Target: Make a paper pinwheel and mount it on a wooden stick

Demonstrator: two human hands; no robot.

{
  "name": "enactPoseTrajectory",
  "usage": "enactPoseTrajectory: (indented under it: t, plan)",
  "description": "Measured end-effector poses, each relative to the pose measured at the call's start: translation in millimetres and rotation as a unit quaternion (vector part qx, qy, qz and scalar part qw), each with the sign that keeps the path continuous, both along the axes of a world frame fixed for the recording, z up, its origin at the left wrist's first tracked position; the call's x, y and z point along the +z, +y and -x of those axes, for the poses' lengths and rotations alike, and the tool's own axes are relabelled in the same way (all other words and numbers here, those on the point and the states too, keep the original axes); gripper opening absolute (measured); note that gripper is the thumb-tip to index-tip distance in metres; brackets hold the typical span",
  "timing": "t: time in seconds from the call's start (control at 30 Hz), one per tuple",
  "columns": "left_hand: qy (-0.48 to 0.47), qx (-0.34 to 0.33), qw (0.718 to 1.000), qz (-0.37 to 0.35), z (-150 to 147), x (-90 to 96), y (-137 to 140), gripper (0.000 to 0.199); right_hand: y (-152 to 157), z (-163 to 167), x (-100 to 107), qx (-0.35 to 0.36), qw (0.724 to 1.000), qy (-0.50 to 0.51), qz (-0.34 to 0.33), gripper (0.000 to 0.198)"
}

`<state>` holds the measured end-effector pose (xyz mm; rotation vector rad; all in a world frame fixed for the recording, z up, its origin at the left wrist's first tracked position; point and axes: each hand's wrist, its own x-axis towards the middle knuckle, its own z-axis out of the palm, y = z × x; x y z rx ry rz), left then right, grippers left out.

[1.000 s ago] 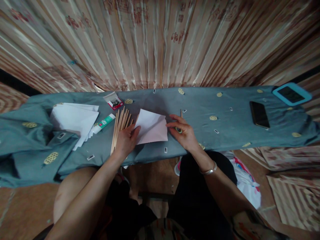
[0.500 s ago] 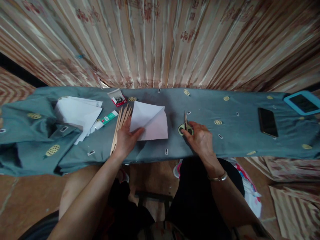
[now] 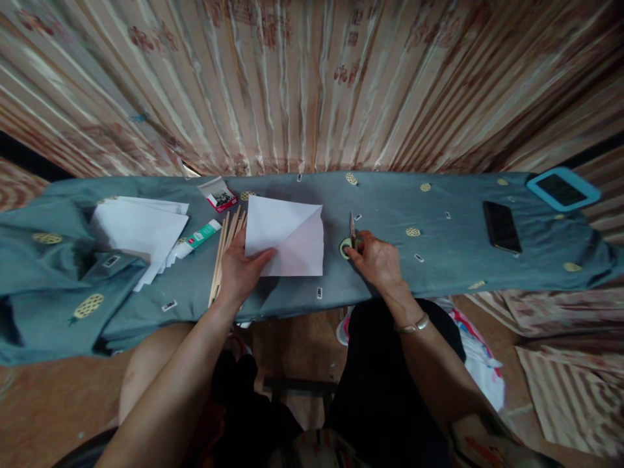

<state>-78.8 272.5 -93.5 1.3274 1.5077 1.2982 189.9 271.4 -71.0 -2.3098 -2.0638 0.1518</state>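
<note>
My left hand grips the left edge of a folded white sheet of paper, thumb on top and fingers beneath. A diagonal fold runs across the sheet, and its right edge looks uneven. Over at the right, my right hand is closed around the handles of a pair of scissors with greenish rings. Their blades point away from me, look closed, and are apart from the paper. Several thin wooden sticks lie beside and partly behind my left hand.
A green-and-white glue tube and a small open red-and-white box lie left. Further left is a stack of white papers. A black phone and a blue-framed tablet lie right on the grey-green cloth. Curtains hang behind.
The view has shifted slightly. The paper in my left hand has turned a little and sits flatter to my view. The scissors remain in my right hand, slightly turned.
</note>
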Motion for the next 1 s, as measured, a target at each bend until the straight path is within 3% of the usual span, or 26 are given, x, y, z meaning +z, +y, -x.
enactPoseTrajectory:
  t: [0.1,0.23,0.3,0.37,0.43,0.53,0.6,0.67,0.73,0.8,1.0]
  plan:
    - [-0.076,0.005,0.997,0.017,-1,4.4,-3,0.072,2,4,4,-0.003,1.0,-0.008,0.018,0.037]
    - [-0.136,0.008,0.991,0.007,-3,15.6,2,0.063,2,6,6,-0.008,1.0,0.006,0.007,0.037]
    - [-0.161,0.012,0.987,0.0,-4,18.9,9,0.055,3,3,5,-0.019,0.998,0.062,-0.013,0.039]
    - [-0.182,0.013,0.983,0.004,-6,19.1,16,0.051,6,-1,1,-0.045,0.982,0.18,-0.027,0.038]
    - [-0.201,0.007,0.98,0.008,-8,16.4,20,0.049,9,-5,-4,-0.081,0.928,0.364,-0.024,0.035]
    - [-0.225,0.014,0.974,0.02,-9,9.0,19,0.048,13,-5,-10,-0.108,0.764,0.636,0.012,0.038]
    - [-0.229,0.005,0.972,0.044,-7,3.8,17,0.051,14,-1,-12,-0.109,0.667,0.735,0.049,0.037]
    - [-0.212,-0.015,0.976,0.057,-5,0.3,16,0.053,12,4,-11,-0.111,0.607,0.783,0.081,0.032]
    - [-0.182,-0.031,0.981,0.053,-2,-0.8,17,0.052,10,8,-8,-0.111,0.576,0.804,0.103,0.028]
    - [-0.155,-0.039,0.986,0.051,0,-0.2,20,0.05,8,8,-4,-0.105,0.566,0.81,0.116,0.03]
    - [-0.142,-0.05,0.987,0.059,5,-0.9,28,0.047,-2,-7,3,-0.072,0.583,0.802,0.111,0.042]
